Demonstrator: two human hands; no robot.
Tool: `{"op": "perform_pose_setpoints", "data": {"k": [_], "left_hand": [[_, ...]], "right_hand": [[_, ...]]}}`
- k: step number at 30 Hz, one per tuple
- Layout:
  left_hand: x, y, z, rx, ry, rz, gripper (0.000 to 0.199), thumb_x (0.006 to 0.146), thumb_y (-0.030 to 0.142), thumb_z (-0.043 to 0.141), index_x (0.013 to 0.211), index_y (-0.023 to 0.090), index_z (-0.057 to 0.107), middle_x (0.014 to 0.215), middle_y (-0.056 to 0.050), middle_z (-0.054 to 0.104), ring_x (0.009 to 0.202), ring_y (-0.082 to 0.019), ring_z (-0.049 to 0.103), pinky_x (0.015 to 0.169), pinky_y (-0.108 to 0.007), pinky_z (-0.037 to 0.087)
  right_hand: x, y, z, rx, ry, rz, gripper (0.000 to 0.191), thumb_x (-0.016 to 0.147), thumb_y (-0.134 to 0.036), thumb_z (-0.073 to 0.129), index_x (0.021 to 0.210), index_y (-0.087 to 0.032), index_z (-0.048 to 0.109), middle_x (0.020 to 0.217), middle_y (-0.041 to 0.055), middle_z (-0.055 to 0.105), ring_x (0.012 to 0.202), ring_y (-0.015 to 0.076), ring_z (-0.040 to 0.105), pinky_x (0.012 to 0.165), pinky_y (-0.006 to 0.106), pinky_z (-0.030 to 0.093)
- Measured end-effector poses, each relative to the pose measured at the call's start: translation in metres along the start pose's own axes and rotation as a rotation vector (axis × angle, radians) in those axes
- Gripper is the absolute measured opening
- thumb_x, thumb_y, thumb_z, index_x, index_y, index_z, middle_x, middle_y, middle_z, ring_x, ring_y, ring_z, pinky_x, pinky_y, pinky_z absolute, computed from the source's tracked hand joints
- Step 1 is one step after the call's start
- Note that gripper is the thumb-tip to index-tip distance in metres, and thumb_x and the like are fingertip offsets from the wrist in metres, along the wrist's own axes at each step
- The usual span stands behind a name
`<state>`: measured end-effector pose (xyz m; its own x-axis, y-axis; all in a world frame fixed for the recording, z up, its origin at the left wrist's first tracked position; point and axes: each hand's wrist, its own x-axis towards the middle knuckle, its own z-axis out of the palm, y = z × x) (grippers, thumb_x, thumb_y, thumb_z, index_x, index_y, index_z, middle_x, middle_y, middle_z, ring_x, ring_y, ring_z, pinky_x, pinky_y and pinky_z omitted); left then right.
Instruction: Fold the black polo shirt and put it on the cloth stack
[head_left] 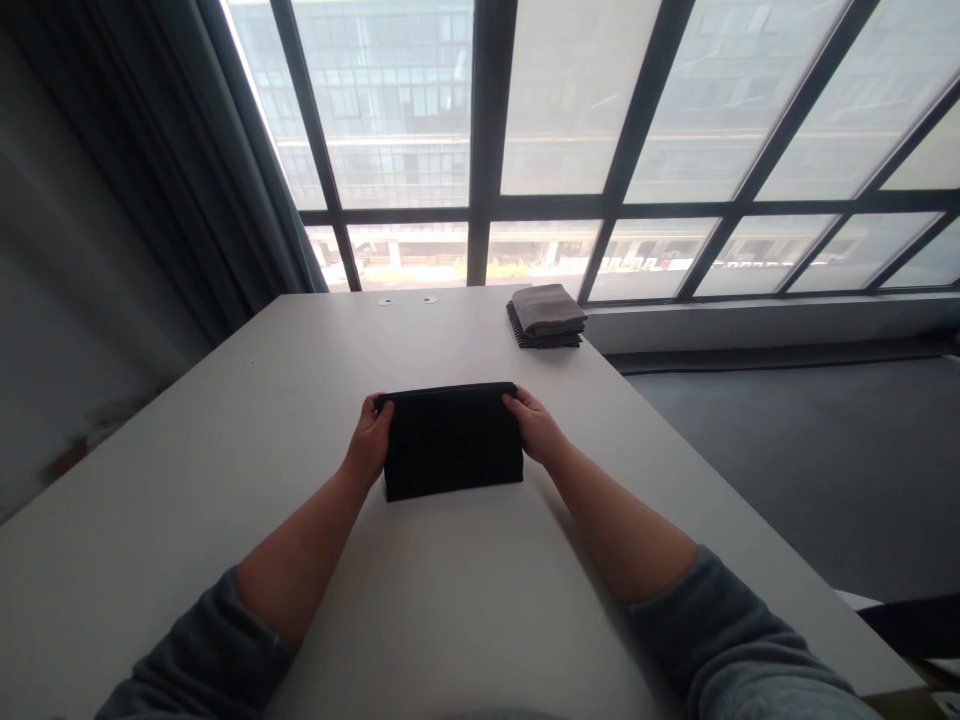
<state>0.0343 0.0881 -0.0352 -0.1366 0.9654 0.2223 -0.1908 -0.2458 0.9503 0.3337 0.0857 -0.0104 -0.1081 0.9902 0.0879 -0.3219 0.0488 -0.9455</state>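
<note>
**Two hands, one black piece: gripped at both upper corners**

Location: your black piece (pixel 454 445) is directly between your hands, over the table (pixel 315 360), its broad face turned toward you. Its lower edge hangs beneath the grip, at or just above the tabletop; contact cannot be confirmed.

Grip: your left hand (pixel 371 435) pinches the upper left corner and your right hand (pixel 536 422) the upper right. Each thumb lies on the near face. The other fingers go mostly out of sight behind, so their exact placement cannot be verified.

Handling: the surface is too dark to show weave or seams. Judged by its matt look and layered edge, you are probably holding folded cloth: light, soft, unlikely to slip and not fragile. The face between your hands hangs nearly flat, which suggests several layers or a fairly firm material. Expect the layers to be the weak point; a corner pinched too thinly could let an inner fold slide or drop.

Hold points: the two upper corners are sound, provided your thumbs and fingers take every layer. Even tension across the top edge should limit sagging; a hard pull could distort the fold.

Surroundings: beyond your right hand, near the table's edge, sits a stack (pixel 547 312) of folded pieces, grey on top and darker below, well apart from your grip.
</note>
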Motion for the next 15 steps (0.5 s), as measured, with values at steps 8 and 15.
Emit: {"op": "perform_pose_setpoints", "data": {"k": [8,15], "left_hand": [[-0.0009,0.0017,0.0004,0.07,0.027,0.032,0.037,0.093,0.054,0.07,0.112,0.024,0.06,0.095,0.001,0.064,0.084,-0.016,0.06,0.076,-0.027,0.053],[-0.0024,0.0069,0.0026,0.159,0.043,0.021,0.038,0.092,0.055,0.066,0.111,0.023,0.061,0.095,-0.001,0.066,0.085,-0.018,0.062,0.079,-0.031,0.054]], "right_hand": [[-0.0005,0.0004,-0.0012,-0.023,0.002,-0.011,0.043,0.079,-0.054,0.083,0.109,-0.025,0.073,0.096,0.0007,0.076,0.089,0.0223,0.07,0.085,0.036,0.056],[-0.0017,-0.0012,-0.0001,-0.064,-0.009,-0.014,0.04,0.082,-0.054,0.079,0.108,-0.024,0.07,0.094,0.0001,0.074,0.088,0.0211,0.068,0.084,0.035,0.054]]}}
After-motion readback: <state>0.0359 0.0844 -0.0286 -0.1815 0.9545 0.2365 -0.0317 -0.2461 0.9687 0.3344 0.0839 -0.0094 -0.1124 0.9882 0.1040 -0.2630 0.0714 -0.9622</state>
